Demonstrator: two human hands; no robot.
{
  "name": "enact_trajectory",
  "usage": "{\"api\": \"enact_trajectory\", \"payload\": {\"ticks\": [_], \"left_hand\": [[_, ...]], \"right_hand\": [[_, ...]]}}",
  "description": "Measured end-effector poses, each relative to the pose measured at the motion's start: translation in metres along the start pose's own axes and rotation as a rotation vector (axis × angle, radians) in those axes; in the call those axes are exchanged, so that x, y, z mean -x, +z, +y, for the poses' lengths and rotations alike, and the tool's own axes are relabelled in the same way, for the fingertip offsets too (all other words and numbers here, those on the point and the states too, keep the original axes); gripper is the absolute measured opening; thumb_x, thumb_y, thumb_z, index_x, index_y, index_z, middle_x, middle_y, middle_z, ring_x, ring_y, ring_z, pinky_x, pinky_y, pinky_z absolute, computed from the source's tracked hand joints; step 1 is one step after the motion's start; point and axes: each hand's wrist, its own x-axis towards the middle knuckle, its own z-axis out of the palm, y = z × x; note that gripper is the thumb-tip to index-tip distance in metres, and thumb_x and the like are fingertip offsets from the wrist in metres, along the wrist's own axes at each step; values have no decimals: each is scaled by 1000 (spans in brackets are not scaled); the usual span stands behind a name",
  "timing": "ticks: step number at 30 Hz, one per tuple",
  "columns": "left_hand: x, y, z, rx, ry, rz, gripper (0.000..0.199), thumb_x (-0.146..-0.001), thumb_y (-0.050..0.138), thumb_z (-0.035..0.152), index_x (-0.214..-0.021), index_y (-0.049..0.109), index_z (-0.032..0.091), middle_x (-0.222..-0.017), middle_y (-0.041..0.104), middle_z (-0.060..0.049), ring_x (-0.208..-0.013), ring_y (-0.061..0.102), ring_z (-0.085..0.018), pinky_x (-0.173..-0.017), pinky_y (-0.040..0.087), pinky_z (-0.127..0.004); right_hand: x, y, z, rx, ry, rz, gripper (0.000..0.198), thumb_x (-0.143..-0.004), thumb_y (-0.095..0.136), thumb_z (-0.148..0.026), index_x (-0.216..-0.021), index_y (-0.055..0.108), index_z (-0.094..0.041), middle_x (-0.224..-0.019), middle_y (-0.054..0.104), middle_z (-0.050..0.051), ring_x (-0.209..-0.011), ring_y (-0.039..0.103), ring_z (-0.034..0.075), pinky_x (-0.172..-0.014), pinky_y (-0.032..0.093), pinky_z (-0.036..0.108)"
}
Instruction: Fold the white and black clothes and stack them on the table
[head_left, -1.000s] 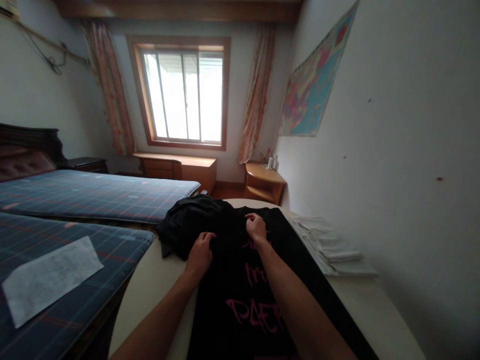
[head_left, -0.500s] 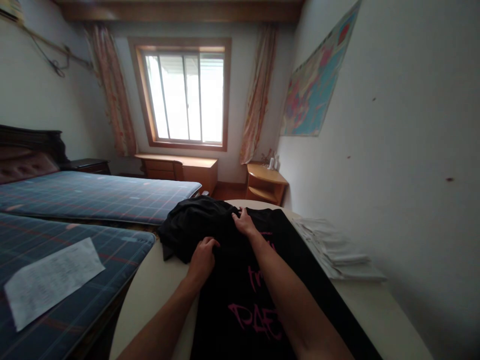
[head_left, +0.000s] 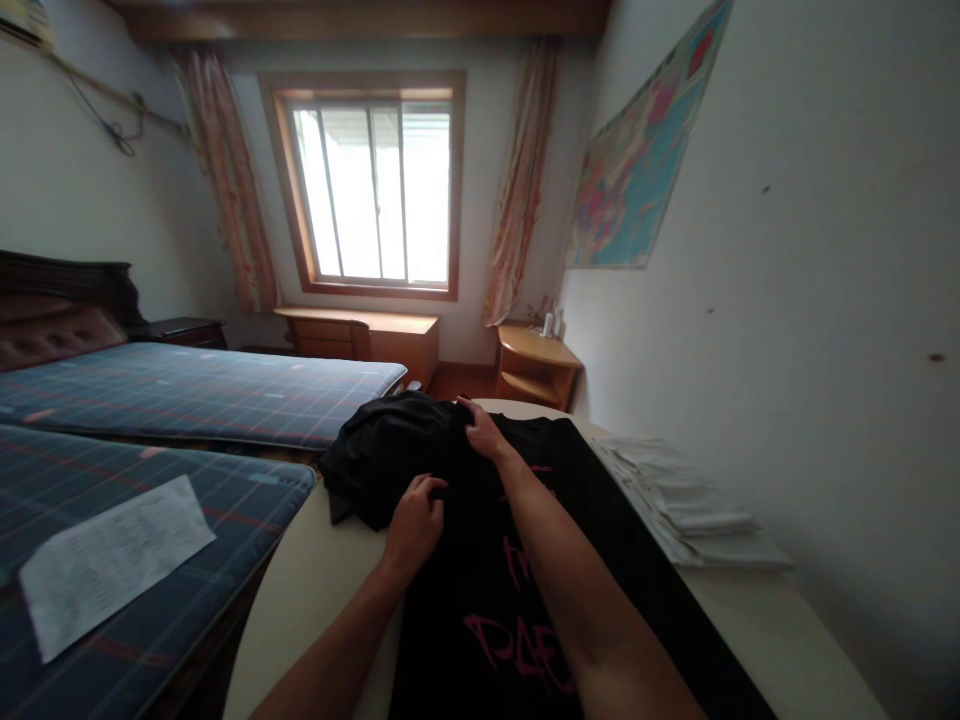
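Where the table (head_left: 315, 600) bears black cloth (head_left: 450, 580), the right hand (head_left: 484, 432) pinches it (left hand (head_left: 415, 522): grip unclear)

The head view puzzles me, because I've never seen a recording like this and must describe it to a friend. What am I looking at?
There is no machine here, only a person's two bare hands. The camera is worn on that person's head and looks forward and down, so the arms enter from the bottom edge.

On the pale, round-edged table lies a black cloth with pink lettering, bunched up on its far left part. Beside it on the right is a stack of pale folded material.

The right hand is at the bunched part; the left hand is nearer the camera, over the cloth. The dark fabric hides whether either one is gripping it.
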Motion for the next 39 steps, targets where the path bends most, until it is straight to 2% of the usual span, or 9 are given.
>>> {"api": "enact_trajectory", "payload": {"ticks": [5,8,11,15,18,24,29,34,39], "left_hand": [[-5,0,3,97,-104,10,34,-92,39,25,-83,71,19,-103,70,-8,-100,66,-23,-95,48,-39],[-6,1,0,110,-139,23,25,-88,47,26,-83,70,20,-93,72,-6,-92,67,-22,-90,50,-37],[-4,2,0,120,-143,22,18,-82,52,20,-92,67,20,-93,72,-4,-91,68,-21,-89,50,-35],[-1,4,2,135,-116,65,21,-80,53,19,-99,64,20,-98,71,-5,-93,68,-22,-90,50,-36],[0,6,2,157,-133,104,24,-79,56,22,-103,61,19,-103,71,-7,-98,68,-23,-92,50,-37],[1,10,-1,224,-241,106,32,-83,57,27,-114,55,18,-106,70,-11,-100,68,-24,-90,51,-37],[2,11,-2,206,-187,94,23,-82,55,24,-105,60,21,-101,71,-7,-100,68,-23,-90,51,-37],[1,12,-8,199,-192,80,24,-80,56,21,-102,63,20,-102,72,-7,-101,67,-24,-93,50,-38],[-5,10,-10,222,-326,65,25,-82,56,20,-105,66,15,-110,71,-12,-106,66,-25,-97,48,-36]], "right_hand": [[32,19,-2,124,77,23,64,-79,58,-14,-142,49,-25,-158,29,9,-142,30,31,-115,23,53],[52,30,-5,221,103,70,50,-92,47,-24,-142,47,-24,-152,39,13,-137,36,31,-112,28,50],[64,40,-5,222,107,-2,47,-96,42,-34,-140,49,-19,-143,51,14,-132,44,29,-111,31,46],[72,43,4,155,122,-116,57,-96,45,-45,-148,40,-21,-155,38,9,-144,30,28,-118,18,49],[77,37,13,144,183,-91,59,-97,42,-48,-149,38,-20,-159,29,10,-147,22,29,-118,13,51],[86,23,23,167,129,-175,63,-95,46,-50,-148,40,-18,-157,31,14,-146,26,28,-118,12,47],[93,26,15,263,127,-120,57,-92,54,-42,-145,44,-24,-155,36,11,-144,29,31,-118,10,52],[102,30,-6,430,35,30,44,-93,50,-33,-135,53,-19,-138,54,17,-128,47,32,-108,29,48],[118,18,-27,510,0,-21,32,-98,39,-40,-113,59,-20,-107,66,9,-102,60,25,-90,42,38]]}}
